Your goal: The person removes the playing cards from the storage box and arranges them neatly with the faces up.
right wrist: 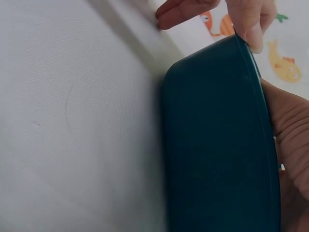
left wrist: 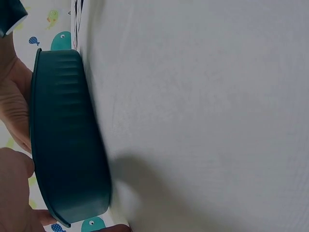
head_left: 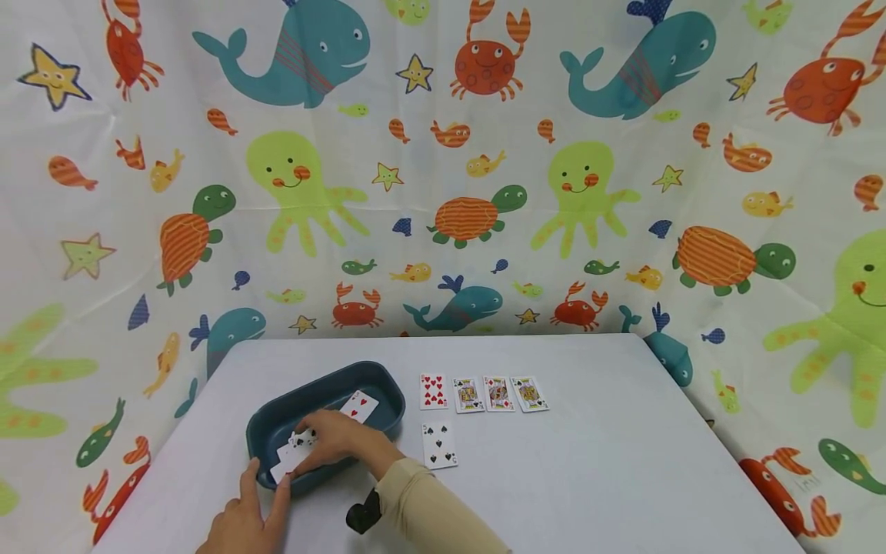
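A dark teal oblong tray (head_left: 389,394) stands on the white table with loose playing cards in it. My right hand (head_left: 339,440) reaches over its near side and pinches white playing cards (head_left: 302,440) with black pips at the left end, between thumb and fingers. Farther right inside lies a card with red hearts (head_left: 360,405). At the tray's near left corner my left hand (head_left: 244,525) touches the outside with thumb and forefinger spread apart. In the left wrist view the tray's side (left wrist: 67,135) hides most of the right hand (left wrist: 17,99).
Right of the tray lie a hearts card (head_left: 434,392) and several face cards (head_left: 498,394) in a row, face up. A spades card (head_left: 439,445) lies below them. Behind the table (head_left: 588,462) hangs a sea-animal printed cloth (head_left: 512,131).
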Available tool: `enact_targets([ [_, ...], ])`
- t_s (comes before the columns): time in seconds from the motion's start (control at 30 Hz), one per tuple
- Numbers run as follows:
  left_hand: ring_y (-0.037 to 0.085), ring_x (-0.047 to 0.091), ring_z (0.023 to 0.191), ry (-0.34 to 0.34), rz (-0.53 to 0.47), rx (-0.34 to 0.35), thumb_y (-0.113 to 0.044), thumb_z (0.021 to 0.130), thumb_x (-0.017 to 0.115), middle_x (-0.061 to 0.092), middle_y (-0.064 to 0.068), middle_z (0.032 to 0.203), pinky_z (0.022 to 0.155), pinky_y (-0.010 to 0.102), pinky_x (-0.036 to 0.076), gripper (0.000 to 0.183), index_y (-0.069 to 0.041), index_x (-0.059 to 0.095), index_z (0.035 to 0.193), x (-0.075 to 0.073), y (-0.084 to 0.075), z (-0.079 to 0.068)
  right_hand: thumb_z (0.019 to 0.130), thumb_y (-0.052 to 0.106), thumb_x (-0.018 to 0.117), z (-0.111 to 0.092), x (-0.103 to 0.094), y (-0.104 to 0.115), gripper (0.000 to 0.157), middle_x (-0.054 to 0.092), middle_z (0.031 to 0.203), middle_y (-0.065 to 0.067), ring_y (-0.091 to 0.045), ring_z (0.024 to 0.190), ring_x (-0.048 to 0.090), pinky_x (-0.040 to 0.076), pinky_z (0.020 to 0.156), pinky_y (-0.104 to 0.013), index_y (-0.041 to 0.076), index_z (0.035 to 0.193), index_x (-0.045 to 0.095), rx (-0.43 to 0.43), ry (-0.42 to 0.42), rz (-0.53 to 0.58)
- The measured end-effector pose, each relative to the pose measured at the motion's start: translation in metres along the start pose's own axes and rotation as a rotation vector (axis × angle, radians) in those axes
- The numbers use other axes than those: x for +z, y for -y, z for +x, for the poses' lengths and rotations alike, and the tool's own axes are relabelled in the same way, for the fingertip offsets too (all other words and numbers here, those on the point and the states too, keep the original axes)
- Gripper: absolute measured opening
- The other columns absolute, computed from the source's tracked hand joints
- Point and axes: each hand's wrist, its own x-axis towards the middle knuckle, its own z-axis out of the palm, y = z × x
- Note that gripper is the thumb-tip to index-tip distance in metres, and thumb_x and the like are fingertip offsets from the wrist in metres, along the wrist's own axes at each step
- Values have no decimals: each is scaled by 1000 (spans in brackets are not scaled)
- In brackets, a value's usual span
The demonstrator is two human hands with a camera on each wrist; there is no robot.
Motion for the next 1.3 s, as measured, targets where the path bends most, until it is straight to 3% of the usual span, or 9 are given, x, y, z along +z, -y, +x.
enact_targets([
  [0.23, 42, 61, 77, -25, -5, -1, -67, 101, 37, 61, 31, 91, 79, 68, 53, 85, 5, 26, 145, 1, -1, 0, 81, 46, 85, 8, 6, 12, 55, 63, 131, 17, 0, 117, 55, 46, 98, -22, 32, 131, 67, 83, 56, -78],
  [0.43, 43, 62, 79, -19, -20, 9, -70, 100, 35, 61, 32, 91, 77, 68, 53, 88, 5, 25, 145, 1, 0, 1, 78, 49, 87, 14, 10, 20, 54, 63, 127, 19, 0, 113, 55, 48, 91, -23, 34, 127, 69, 116, 50, -208],
  [0.7, 43, 62, 81, -12, -17, 4, -65, 101, 41, 61, 29, 90, 77, 67, 53, 84, 4, 25, 146, 0, 0, 1, 78, 47, 87, 16, 12, 27, 50, 63, 117, 18, -1, 102, 55, 49, 89, -24, 35, 123, 70, 147, 55, -293],
  [1.1, 42, 62, 79, -11, -24, 12, -69, 100, 37, 61, 29, 89, 77, 67, 54, 87, 5, 25, 145, -1, 1, 1, 78, 49, 87, 15, 11, 23, 49, 65, 111, 17, 0, 98, 57, 48, 89, -18, 30, 120, 72, 116, 28, -309],
  [1.3, 43, 62, 80, -9, -19, 14, -74, 99, 30, 61, 29, 90, 78, 68, 53, 92, 5, 25, 145, -1, 1, 0, 78, 53, 85, 16, 11, 17, 55, 66, 112, 16, 1, 97, 57, 46, 89, -15, 28, 124, 71, 58, 13, -305],
])
